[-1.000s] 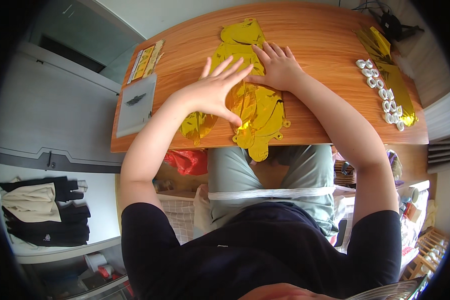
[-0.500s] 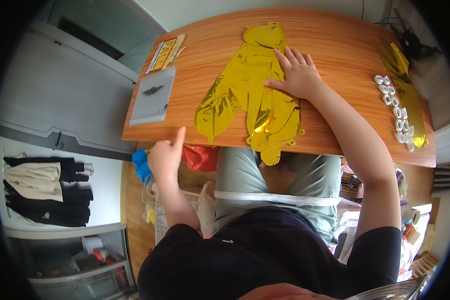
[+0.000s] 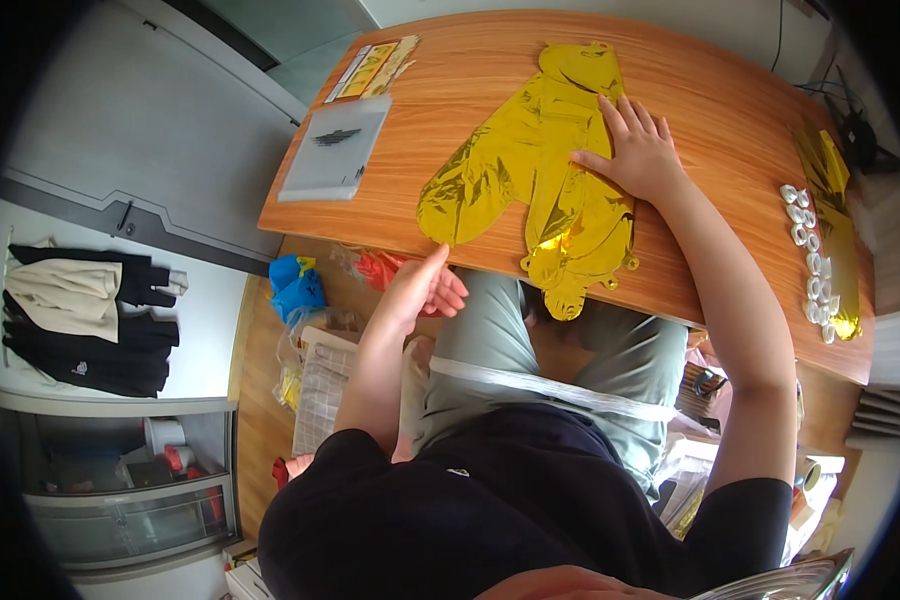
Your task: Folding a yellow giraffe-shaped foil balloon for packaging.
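Taking the gold foil sheet point(image 3: 510, 155) as the clock's centre, with the person at six, a frosted plastic sleeve point(image 3: 315, 185) holding thin dark pieces lies at nine and a printed yellow card point(image 3: 372, 70) at ten. Small white ring-shaped rolls point(image 3: 813, 265) stand in rough rows at four, beside a long gold strip point(image 3: 835, 240), with a black device point(image 3: 860, 145) and its cables at three. The right forearm crosses the near edge between foil and rolls. Off the table, around eight, are a red plastic bag point(image 3: 378, 268) and a blue bag point(image 3: 296, 288). Broad stretches of wood run between sleeve and foil and from foil to rolls; the near edge is tighter, the foil's lowest rounded end hanging over it at six, above the lap. The right hand point(image 3: 650, 155) lies at the foil's right margin, fingers slightly spread, thumb apart on the sheet. The left hand point(image 3: 425, 290) is beyond the edge at half past seven, fingers loosely curled, thumb raised to the foil's lower-left tip; contact there is unclear. The foil is flat, shiny and creased, with rounded lobes and small tabs, on a table point(image 3: 450, 90) of streaky orange-brown grain.
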Action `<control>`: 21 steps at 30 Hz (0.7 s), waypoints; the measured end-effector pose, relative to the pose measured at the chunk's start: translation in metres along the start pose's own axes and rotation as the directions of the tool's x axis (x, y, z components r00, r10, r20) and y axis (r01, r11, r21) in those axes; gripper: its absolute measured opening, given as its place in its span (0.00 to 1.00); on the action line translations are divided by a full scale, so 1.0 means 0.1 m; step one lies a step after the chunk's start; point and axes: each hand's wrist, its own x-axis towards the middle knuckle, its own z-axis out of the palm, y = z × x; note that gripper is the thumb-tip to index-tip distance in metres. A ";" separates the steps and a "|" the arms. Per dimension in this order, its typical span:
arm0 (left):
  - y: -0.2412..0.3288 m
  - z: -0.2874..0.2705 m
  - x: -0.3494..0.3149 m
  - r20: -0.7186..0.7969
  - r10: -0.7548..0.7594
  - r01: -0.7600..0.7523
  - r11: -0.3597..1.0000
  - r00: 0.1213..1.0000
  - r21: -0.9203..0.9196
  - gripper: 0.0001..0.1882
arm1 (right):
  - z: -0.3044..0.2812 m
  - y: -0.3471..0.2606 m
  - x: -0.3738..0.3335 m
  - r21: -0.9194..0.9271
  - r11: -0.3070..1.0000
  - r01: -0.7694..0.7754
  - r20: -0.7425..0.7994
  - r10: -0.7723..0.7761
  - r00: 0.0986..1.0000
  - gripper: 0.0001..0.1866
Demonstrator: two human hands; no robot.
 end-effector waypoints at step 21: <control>0.41 0.24 -0.20 -0.490 0.699 -0.203 0.659 0.521 0.724 0.18 | 0.00 0.01 0.00 0.021 1.000 -0.007 0.014 0.007 1.000 0.59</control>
